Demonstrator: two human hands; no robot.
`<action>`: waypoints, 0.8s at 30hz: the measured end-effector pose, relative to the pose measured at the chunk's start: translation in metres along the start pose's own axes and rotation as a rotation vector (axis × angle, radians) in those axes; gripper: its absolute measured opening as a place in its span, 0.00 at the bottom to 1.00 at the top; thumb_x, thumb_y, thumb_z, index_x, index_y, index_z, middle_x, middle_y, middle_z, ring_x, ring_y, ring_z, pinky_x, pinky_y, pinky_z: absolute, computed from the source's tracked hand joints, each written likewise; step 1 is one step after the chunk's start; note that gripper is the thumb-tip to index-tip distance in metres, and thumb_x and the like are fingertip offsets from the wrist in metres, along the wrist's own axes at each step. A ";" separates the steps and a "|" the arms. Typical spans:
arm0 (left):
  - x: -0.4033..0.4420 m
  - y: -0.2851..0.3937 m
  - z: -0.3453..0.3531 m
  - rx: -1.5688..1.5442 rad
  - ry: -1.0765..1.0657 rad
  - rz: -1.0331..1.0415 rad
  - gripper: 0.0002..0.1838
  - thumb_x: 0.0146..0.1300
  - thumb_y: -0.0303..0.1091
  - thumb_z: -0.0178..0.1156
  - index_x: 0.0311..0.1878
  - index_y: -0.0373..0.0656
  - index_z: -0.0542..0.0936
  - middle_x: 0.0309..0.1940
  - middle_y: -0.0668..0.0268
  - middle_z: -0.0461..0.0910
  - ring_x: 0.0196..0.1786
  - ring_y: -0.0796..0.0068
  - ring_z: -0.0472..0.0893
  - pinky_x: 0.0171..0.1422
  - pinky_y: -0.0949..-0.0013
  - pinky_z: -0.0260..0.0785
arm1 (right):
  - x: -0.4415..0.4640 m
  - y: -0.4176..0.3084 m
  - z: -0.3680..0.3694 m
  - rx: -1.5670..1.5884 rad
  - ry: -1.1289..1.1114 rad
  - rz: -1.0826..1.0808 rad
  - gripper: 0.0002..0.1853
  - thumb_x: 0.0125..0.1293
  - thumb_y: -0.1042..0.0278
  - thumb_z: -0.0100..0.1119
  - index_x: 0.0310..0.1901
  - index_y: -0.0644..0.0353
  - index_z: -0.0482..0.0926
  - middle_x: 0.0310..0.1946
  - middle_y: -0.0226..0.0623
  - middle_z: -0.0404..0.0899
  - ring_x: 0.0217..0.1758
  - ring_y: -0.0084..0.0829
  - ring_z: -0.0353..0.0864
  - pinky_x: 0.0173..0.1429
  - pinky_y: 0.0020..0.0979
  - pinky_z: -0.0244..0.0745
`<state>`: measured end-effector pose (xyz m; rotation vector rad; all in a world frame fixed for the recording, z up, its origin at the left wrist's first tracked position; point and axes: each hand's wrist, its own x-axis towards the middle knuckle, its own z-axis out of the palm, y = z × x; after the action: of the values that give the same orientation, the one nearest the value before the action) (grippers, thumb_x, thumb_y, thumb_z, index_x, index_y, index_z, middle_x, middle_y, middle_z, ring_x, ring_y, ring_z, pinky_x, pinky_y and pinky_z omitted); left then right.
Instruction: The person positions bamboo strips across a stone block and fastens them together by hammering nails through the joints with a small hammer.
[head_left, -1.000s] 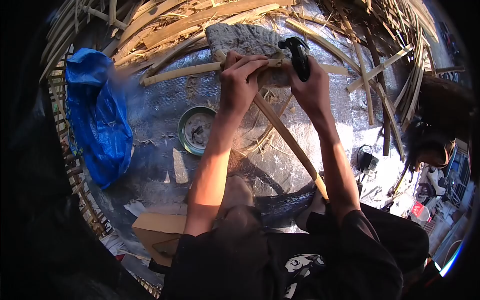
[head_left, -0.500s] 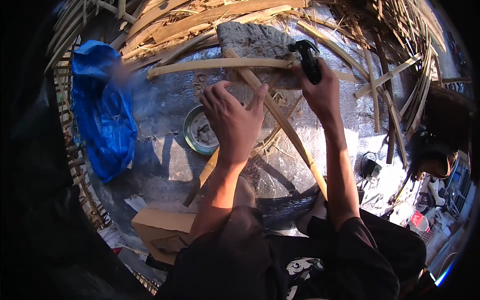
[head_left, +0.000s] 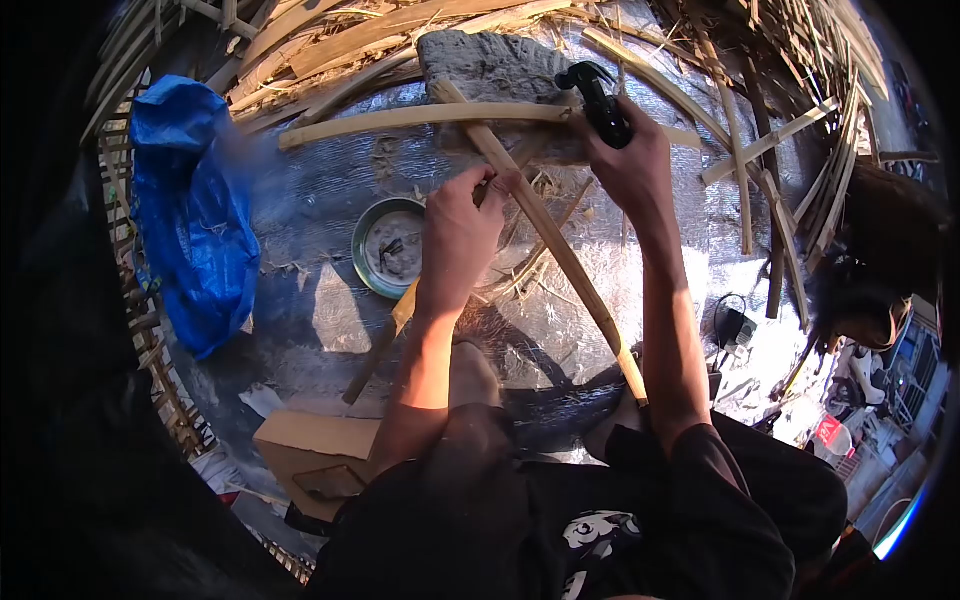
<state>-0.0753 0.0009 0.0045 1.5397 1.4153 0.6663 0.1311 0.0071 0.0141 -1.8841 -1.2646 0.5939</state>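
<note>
My right hand (head_left: 635,165) is wrapped around a black claw hammer (head_left: 604,112), its head up and beside a rough grey stone block (head_left: 490,68). Under that hand passes a long pale wooden strip (head_left: 390,119) that lies crosswise in front of the block. A second wooden strip (head_left: 565,250) slants over the floor toward my right foot and crosses the first. My left hand (head_left: 462,240) is closed at this slanting strip, thumb against its edge; its fingertips are partly hidden. Another strip (head_left: 375,355) runs beneath my left forearm.
A green-rimmed bowl (head_left: 362,262) with small dark pieces stands left of my left hand. A blue tarp bag (head_left: 195,220) lies further left, a cardboard box (head_left: 310,437) near my left leg. Wooden strips (head_left: 790,145) are piled at the back and right.
My left hand, spread before, has turned and closed its fingers at the slanting strip. My right hand keeps the hammer in nearly the same place. The whole view has shifted slightly.
</note>
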 end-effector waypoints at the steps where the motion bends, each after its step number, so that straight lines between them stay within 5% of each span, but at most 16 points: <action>1: 0.000 0.001 -0.001 0.001 -0.024 -0.031 0.21 0.74 0.48 0.66 0.44 0.34 0.85 0.19 0.60 0.75 0.23 0.77 0.66 0.29 0.66 0.61 | 0.000 0.000 0.000 0.013 -0.005 0.003 0.19 0.64 0.56 0.73 0.40 0.66 0.83 0.26 0.44 0.82 0.29 0.31 0.80 0.38 0.35 0.75; 8: -0.006 -0.001 0.003 -0.033 0.040 0.044 0.20 0.72 0.47 0.67 0.46 0.35 0.86 0.25 0.54 0.82 0.26 0.71 0.74 0.35 0.61 0.67 | 0.003 -0.005 -0.004 -0.035 -0.037 0.032 0.20 0.63 0.55 0.73 0.43 0.66 0.84 0.28 0.45 0.84 0.31 0.34 0.82 0.40 0.36 0.77; 10: -0.013 0.018 -0.001 0.350 0.210 0.105 0.23 0.71 0.46 0.67 0.53 0.33 0.84 0.52 0.45 0.85 0.49 0.46 0.85 0.52 0.55 0.77 | 0.005 -0.008 -0.006 -0.074 -0.063 0.037 0.20 0.62 0.55 0.73 0.44 0.67 0.85 0.30 0.47 0.85 0.32 0.36 0.84 0.42 0.37 0.78; 11: -0.011 0.021 -0.002 0.350 0.208 0.107 0.23 0.71 0.46 0.67 0.53 0.33 0.84 0.52 0.45 0.85 0.49 0.46 0.85 0.52 0.55 0.77 | 0.006 -0.007 -0.006 -0.074 -0.061 0.038 0.20 0.62 0.55 0.73 0.44 0.67 0.85 0.30 0.47 0.85 0.32 0.36 0.84 0.42 0.37 0.78; 13: 0.001 0.025 0.000 0.424 0.301 0.474 0.40 0.68 0.56 0.67 0.69 0.30 0.75 0.75 0.43 0.68 0.74 0.42 0.71 0.74 0.50 0.67 | 0.007 -0.005 -0.006 -0.070 -0.084 0.043 0.21 0.62 0.55 0.74 0.44 0.67 0.84 0.31 0.48 0.85 0.33 0.38 0.86 0.42 0.38 0.79; 14: 0.007 0.025 0.006 0.425 0.300 0.474 0.40 0.68 0.56 0.67 0.69 0.30 0.75 0.75 0.43 0.68 0.74 0.42 0.71 0.74 0.50 0.67 | 0.006 -0.005 -0.007 -0.069 -0.085 0.044 0.21 0.62 0.55 0.74 0.44 0.67 0.84 0.31 0.48 0.85 0.33 0.38 0.86 0.42 0.38 0.79; 16: 0.017 0.023 0.025 0.663 0.166 0.520 0.58 0.62 0.72 0.63 0.77 0.27 0.63 0.82 0.45 0.55 0.85 0.42 0.51 0.87 0.47 0.45 | 0.007 -0.008 -0.007 -0.063 -0.087 0.040 0.21 0.62 0.55 0.74 0.44 0.67 0.84 0.31 0.49 0.86 0.34 0.39 0.87 0.43 0.39 0.79; 19: 0.020 0.015 0.044 0.628 0.165 0.495 0.69 0.54 0.84 0.57 0.80 0.29 0.58 0.84 0.47 0.52 0.87 0.44 0.43 0.89 0.44 0.33 | 0.009 0.000 -0.005 -0.062 -0.083 0.037 0.21 0.62 0.55 0.73 0.44 0.67 0.85 0.31 0.48 0.86 0.34 0.38 0.87 0.43 0.38 0.79; 24: 0.017 0.013 0.045 0.694 0.151 0.469 0.69 0.51 0.85 0.58 0.81 0.33 0.59 0.83 0.48 0.54 0.87 0.45 0.45 0.89 0.42 0.33 | 0.003 -0.001 -0.012 -0.020 -0.086 0.027 0.21 0.64 0.55 0.72 0.44 0.68 0.84 0.29 0.48 0.85 0.32 0.37 0.85 0.40 0.40 0.77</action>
<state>-0.0267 0.0066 -0.0072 2.4599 1.4918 0.5965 0.1407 0.0056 0.0225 -1.9128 -1.3063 0.6854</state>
